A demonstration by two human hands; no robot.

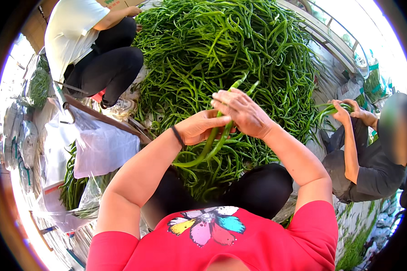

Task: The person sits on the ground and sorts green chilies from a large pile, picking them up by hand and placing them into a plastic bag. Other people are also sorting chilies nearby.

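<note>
Long green chili peppers hang from my left hand, which has a dark band at the wrist and its fingers closed around them. My right hand meets it from the right, its fingers laid over the upper part of the same peppers; the pepper tips stick out above it. Its palm side is hidden, so its hold on them cannot be seen. Under and beyond both hands spreads a large heap of long green peppers, reaching down between my knees.
A person in a pale shirt crouches at upper left. Another person in dark clothes sits at right, holding peppers. At left, a plastic-lined container holds peppers beside a wooden bar. Bagged peppers lie farther left; a metal frame stands upper right.
</note>
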